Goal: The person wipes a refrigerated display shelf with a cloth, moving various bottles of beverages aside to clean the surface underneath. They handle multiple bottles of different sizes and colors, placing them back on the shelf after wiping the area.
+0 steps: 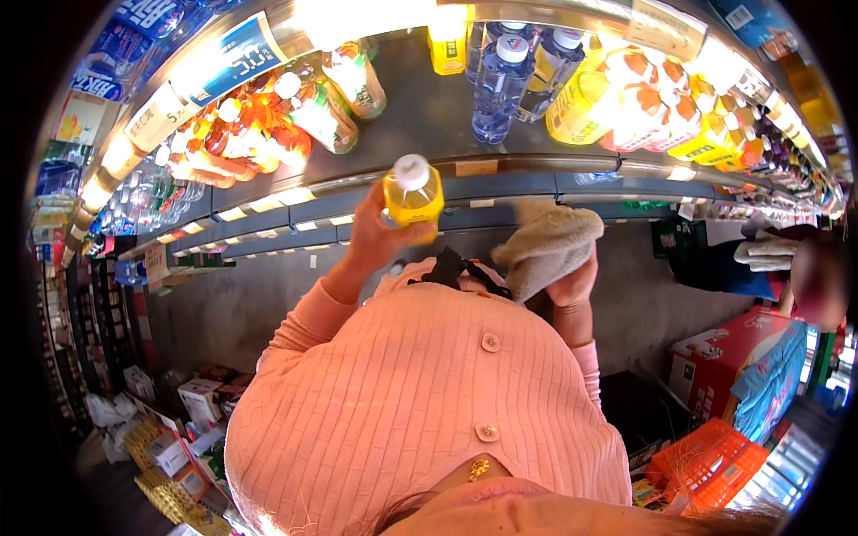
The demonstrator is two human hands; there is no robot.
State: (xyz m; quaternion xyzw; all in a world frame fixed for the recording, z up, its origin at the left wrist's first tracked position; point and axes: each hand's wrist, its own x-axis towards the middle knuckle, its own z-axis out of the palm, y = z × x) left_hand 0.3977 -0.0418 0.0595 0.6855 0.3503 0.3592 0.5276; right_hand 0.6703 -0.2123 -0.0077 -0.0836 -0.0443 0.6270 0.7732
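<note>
My left hand (382, 231) grips a plastic bottle of yellow drink (413, 194) with a white cap. I hold it upright in front of the shelf edge. A beige plush cloth (553, 248), folded and partly blurred, hangs from my right hand (578, 278), apart from the bottle. Ahead of both hands is a dark shelf board (415, 94) of a drinks shelf. Toward its middle stand several clear bottles with white caps (499, 87), and behind them a yellow-labelled bottle (449, 50).
Orange-red drink bottles (241, 134) crowd the shelf's left; yellow drink bottles (580, 104) fill its right. Price tags line the metal shelf edge (536, 164). Behind right are an orange plastic basket (704, 462) and a red carton (730, 362). Another person (730, 268) holds a cloth farther right.
</note>
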